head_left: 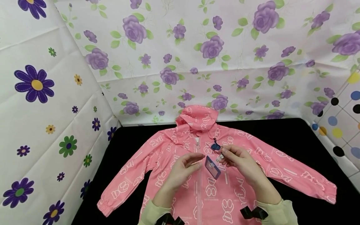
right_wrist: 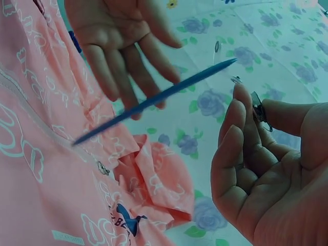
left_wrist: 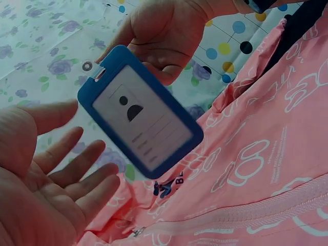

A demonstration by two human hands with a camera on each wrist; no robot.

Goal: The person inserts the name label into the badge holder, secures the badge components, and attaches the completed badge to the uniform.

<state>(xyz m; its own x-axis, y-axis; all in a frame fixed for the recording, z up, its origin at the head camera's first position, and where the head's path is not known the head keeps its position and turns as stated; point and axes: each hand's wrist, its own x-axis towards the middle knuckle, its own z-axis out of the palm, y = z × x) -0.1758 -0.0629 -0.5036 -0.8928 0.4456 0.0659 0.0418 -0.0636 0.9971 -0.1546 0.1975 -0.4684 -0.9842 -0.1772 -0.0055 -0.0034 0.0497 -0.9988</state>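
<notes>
A blue-framed badge holder (head_left: 212, 167) with a printed card inside hangs in the air over a pink hooded jacket (head_left: 213, 206). My right hand (head_left: 239, 159) pinches its small metal clip (right_wrist: 260, 113) between thumb and fingers. In the left wrist view the badge holder (left_wrist: 141, 115) shows its card side; the right wrist view has it edge-on. My left hand (head_left: 184, 170) is beside the holder on the left, palm turned toward it. Its fingers (left_wrist: 77, 159) are spread and relaxed, holding nothing.
The jacket lies front up on a black table (head_left: 118, 150), sleeves out to both sides, hood at the far end. Its zipper (head_left: 199, 193) runs down the middle. A dark blue print (head_left: 215, 146) marks the chest. Flowered white cloth (head_left: 168, 62) hangs behind the table.
</notes>
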